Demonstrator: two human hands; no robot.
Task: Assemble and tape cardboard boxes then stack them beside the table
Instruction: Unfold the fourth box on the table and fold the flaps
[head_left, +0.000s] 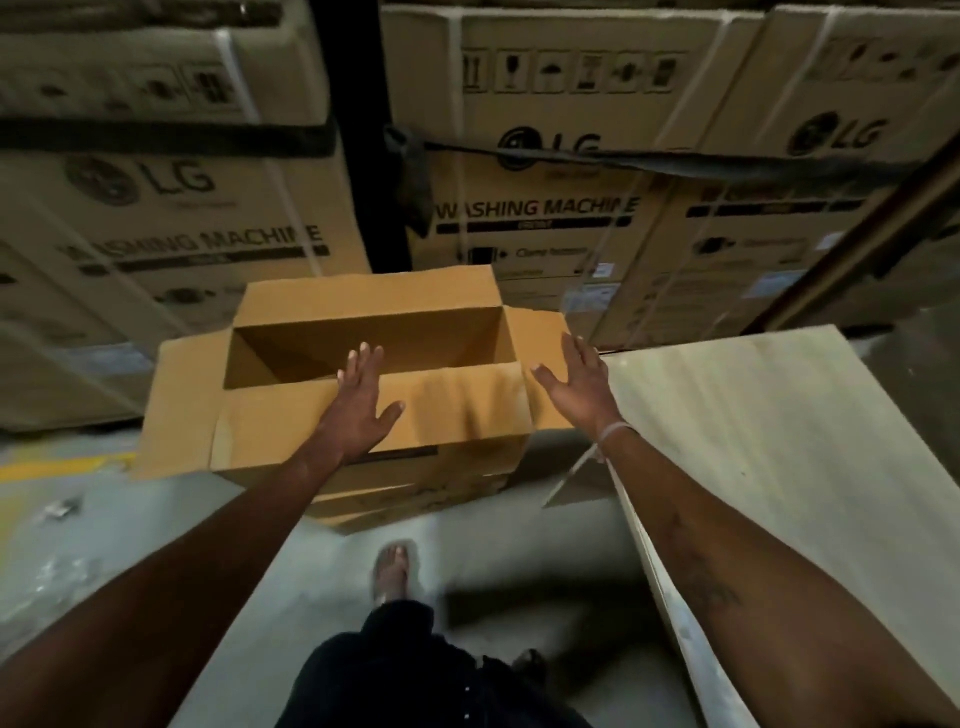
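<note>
Both hands, left hand (358, 395) and right hand (579, 384), flat-fingered, holding nothing; box (363, 332) (top flaps open) seemingly stacked, untaped.

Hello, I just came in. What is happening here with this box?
A person is handling an open cardboard box that sits on top of other boxes on the floor, beside a pale table. The left hand lies flat on the near top flap, and the right hand is open at the right flap. All four top flaps are open, so the top is not closed yet. Big washing machine cartons stand behind.
</note>
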